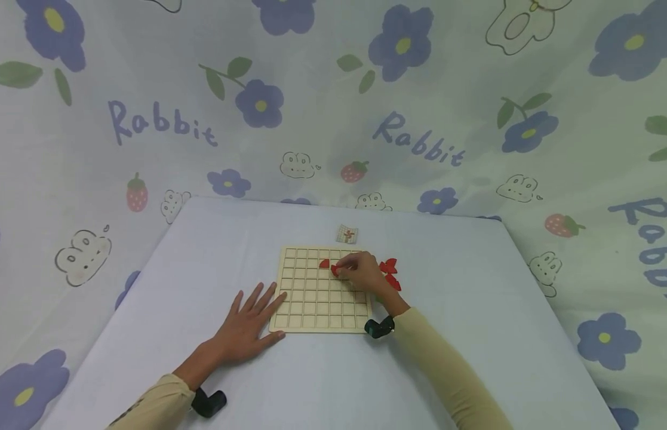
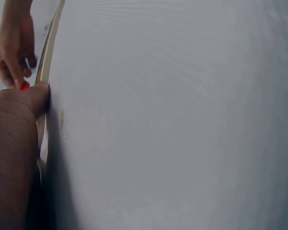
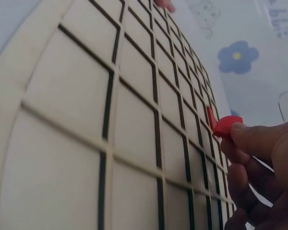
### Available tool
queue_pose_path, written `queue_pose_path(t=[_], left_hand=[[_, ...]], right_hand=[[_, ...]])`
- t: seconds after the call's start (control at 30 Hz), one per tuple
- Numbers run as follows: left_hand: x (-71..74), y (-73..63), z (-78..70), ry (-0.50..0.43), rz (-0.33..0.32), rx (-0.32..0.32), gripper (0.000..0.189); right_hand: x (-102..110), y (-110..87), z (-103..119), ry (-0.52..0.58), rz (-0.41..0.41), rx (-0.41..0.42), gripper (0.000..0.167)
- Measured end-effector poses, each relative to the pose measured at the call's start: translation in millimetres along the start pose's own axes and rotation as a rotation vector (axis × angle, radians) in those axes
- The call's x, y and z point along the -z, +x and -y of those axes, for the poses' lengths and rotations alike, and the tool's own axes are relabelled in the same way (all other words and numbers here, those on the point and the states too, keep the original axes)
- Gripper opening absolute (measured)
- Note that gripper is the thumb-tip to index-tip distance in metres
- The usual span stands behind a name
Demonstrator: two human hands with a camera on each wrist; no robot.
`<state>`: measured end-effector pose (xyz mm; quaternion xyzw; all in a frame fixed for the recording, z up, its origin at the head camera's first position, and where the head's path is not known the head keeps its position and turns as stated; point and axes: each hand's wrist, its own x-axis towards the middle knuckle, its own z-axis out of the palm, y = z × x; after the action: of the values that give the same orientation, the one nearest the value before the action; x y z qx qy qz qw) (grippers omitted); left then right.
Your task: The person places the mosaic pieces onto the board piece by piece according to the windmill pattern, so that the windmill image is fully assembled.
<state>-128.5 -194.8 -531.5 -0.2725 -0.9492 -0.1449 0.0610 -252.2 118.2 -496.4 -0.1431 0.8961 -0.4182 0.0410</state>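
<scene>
A pale wooden board (image 1: 319,330) with a grid of square recesses lies flat on the table. The right hand (image 1: 365,273) reaches over its upper right part, pinching a red quarter-round piece (image 3: 225,126) between thumb and fingers. Just left of that piece, another red piece (image 1: 325,263) sits in one of the squares. The left hand (image 1: 244,328) lies with fingers spread on the table at the board's left edge, its fingertips overlapping the rim. In the left wrist view, its thumb (image 2: 37,98) shows against the board's edge.
Several loose red pieces (image 1: 392,282) lie right of the board, partly behind the right hand. A small card with a red pattern on a grid (image 1: 347,234) lies beyond the far edge. White cloth covers the table (image 1: 446,269), and a printed curtain (image 1: 322,131) stands behind.
</scene>
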Motion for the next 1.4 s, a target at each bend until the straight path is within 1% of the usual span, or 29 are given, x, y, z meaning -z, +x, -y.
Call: queue_pose_path(t=[0.13, 0.2, 0.33, 0.37, 0.47, 0.57, 0.7, 0.8, 0.93, 1.07, 1.17, 1.3, 1.4], left_hand=[[2.5, 0.2, -1.9, 0.017, 0.008, 0.004, 0.079], [4.0, -0.2, -3.2, 0.021, 0.013, 0.008, 0.079], [4.8, -1.7, -4.4, 0.032, 0.042, 0.019, 0.08], [4.4, -2.0, -4.2, 0.04, 0.057, 0.024, 0.08], [3.4, -2.4, -3.4, 0.055, 0.074, 0.03, 0.08], [3.3, -2.3, -2.8, 0.045, 0.06, 0.023, 0.08], [2.6, -2.5, -2.3, 0.025, 0.027, 0.009, 0.079], [2.4, -2.9, -2.4, 0.022, 0.022, 0.008, 0.079], [5.1, -2.5, -3.9, 0.036, 0.059, 0.025, 0.08], [6.6, -0.7, -4.5, 0.053, 0.078, 0.04, 0.08], [6.0, 0.6, -4.1, 0.057, 0.068, 0.033, 0.08], [5.8, 1.3, -4.2, 0.055, 0.044, 0.02, 0.079], [5.1, 0.7, -4.7, 0.051, 0.029, 0.018, 0.079]], right_hand=[[-12.9, 3.7, 7.3, -0.011, 0.009, 0.08, 0.009], [-18.6, 5.0, 10.0, -0.031, 0.014, 0.095, 0.008], [-26.7, 3.7, 15.7, -0.077, 0.013, 0.085, 0.009], [-27.8, 2.8, 17.2, -0.087, 0.008, 0.082, 0.009], [-29.8, 0.3, 21.1, -0.114, -0.018, 0.083, 0.009], [-30.9, -0.5, 21.2, -0.163, -0.051, 0.067, 0.009], [-32.9, 0.2, 17.4, -0.213, -0.068, 0.055, 0.008], [-33.8, -0.8, 15.9, -0.214, -0.063, 0.093, 0.009], [-34.7, -2.9, 16.3, -0.245, -0.08, 0.169, 0.011], [-34.0, -2.1, 16.9, -0.281, -0.101, 0.199, 0.009], [-31.5, -1.6, 17.8, -0.269, -0.086, 0.202, 0.008], [-28.4, -0.6, 15.7, -0.251, -0.045, 0.204, 0.006], [-25.6, -2.3, 11.2, -0.249, -0.015, 0.187, 0.006]])
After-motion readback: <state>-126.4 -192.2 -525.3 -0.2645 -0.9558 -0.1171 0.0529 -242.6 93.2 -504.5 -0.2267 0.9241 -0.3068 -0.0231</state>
